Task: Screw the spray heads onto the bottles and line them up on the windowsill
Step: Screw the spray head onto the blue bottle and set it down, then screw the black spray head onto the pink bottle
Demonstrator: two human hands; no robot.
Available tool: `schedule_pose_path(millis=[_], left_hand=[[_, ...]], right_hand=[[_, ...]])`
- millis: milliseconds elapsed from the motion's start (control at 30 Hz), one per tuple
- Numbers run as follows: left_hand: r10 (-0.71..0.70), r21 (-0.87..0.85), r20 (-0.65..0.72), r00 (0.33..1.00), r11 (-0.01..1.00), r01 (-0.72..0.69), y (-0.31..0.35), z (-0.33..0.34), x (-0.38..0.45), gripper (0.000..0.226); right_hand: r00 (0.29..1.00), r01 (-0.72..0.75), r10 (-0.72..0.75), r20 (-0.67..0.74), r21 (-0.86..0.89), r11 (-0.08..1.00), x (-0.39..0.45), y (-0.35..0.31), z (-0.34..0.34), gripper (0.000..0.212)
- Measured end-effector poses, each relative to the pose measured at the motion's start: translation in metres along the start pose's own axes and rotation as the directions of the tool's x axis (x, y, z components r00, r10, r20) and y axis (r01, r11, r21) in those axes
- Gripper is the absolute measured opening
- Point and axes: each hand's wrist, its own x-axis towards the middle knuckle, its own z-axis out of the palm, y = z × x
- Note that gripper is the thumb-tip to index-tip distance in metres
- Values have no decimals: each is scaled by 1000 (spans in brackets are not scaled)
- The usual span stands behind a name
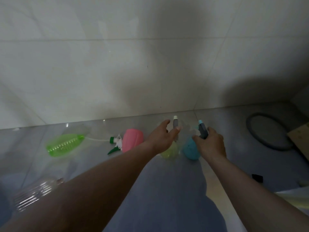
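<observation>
My right hand (211, 144) is curling its fingers round the grey spray head (202, 131) of the blue bottle (189, 150), which is standing on the grey surface (158, 190) near the white tiled wall (117, 64). My left hand (161, 138) is reaching forward with fingers spread and relaxed, holding nothing; its thumb is lying just in front of the grey spray head (175, 123) of the yellow bottle (169, 152), and I cannot tell whether it is touching it. That yellow bottle is standing just beside the blue one, on its left, partly hidden by my left wrist.

Further left, I am seeing a pink bottle (132, 139) lying tilted on the surface with a green-and-white spray head (115, 144) touching its left side. A white tube is running from that head toward the green ribbed bottle (64, 144), which is lying on its side, well apart from the standing pair. A clear ribbed bottle (31, 193) is lying at the lower left, near my left forearm. Off to the right, a round grey-blue lid (267, 131) is lying flat beside a piece of cardboard (299, 141).
</observation>
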Motion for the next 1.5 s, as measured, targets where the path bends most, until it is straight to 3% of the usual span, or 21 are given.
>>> schedule_pose_path(millis=[100, 200, 333, 500, 600, 633, 700, 767, 867, 933, 1067, 1200, 1300, 1367, 1433, 1500], left_hand=[[1, 84, -105, 994, 996, 8, -23, -25, -8, 58], [-57, 215, -226, 972, 971, 107, -66, -58, -25, 48], [-167, 265, -265, 950, 935, 238, -116, -84, -55, 45], [-218, 331, -273, 937, 893, 304, -150, -91, -72, 48], [-315, 396, -195, 929, 841, 369, -164, -93, -74, 48], [-335, 437, -152, 930, 821, 367, -166, -92, -76, 48], [-358, 513, -84, 930, 785, 348, -172, -89, -78, 50], [-384, 535, -57, 921, 767, 353, -177, -85, -81, 53], [-415, 520, -64, 907, 762, 386, -185, -77, -81, 56], [-439, 481, -67, 896, 773, 414, -189, -71, -80, 58], [-487, 312, -40, 873, 823, 474, -188, -57, -76, 65], [-482, 52, -37, 875, 874, 483, -187, -47, -68, 58], [-269, 184, -242, 932, 931, 316, -173, -50, -57, 53], [-54, 266, -374, 926, 950, 162, -155, -59, -44, 58], [113, 365, -364, 925, 930, 31, -137, -68, -23, 72], [147, 458, -281, 948, 889, -2, -123, -75, 3, 80]], right_hand=[[998, 19, -26, -60, -109, 994, -7, -12, -15, 74], [994, 43, -58, -92, -157, 987, -11, -24, -24, 74], [972, 110, -141, -190, -162, 981, -25, -38, -20, 62], [762, 484, -478, -436, -106, 869, -59, -60, -8, 34], [600, 715, -694, -398, -123, 688, -95, -65, 15, 20], [583, 753, -737, -342, -113, 648, -107, -63, 28, 19], [629, 759, -751, -201, -53, 649, -125, -54, 61, 20], [724, 689, -689, -12, -9, 724, -141, -39, 97, 19], [815, 495, -426, 393, -87, 865, -160, -18, 138, 21], [817, 356, -234, 527, -141, 924, -171, -11, 153, 39], [851, 268, -108, 514, -249, 931, -180, -3, 168, 65], [887, 201, -53, 459, -280, 939, -172, 9, 171, 75], [909, 145, -17, 416, -279, 949, -164, 17, 171, 80], [923, 116, -5, 384, -266, 957, -159, 20, 172, 80], [939, 98, -3, 344, -258, 961, -153, 23, 172, 79], [953, 80, -3, 304, -243, 967, -148, 26, 175, 76]])
